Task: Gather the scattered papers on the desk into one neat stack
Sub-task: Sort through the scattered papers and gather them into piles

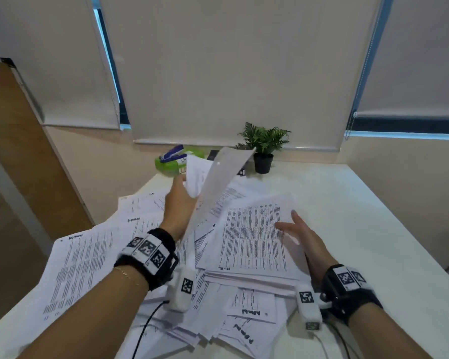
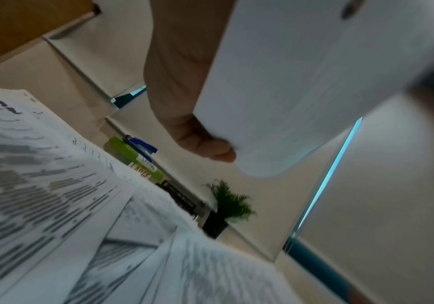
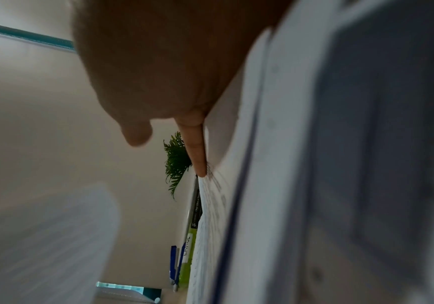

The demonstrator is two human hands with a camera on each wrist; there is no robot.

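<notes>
Printed papers lie scattered over the left and middle of the white desk. My left hand grips a few lifted sheets, which stand tilted up above the pile; the left wrist view shows its thumb on these sheets. A thicker stack of printed pages lies at the middle right. My right hand rests flat on that stack's right edge with straight fingers along the paper.
At the desk's back stand a small potted plant, a green box with a blue stapler on it, and a dark item behind the lifted sheets. A wooden panel stands at the left. Cables trail by the front edge.
</notes>
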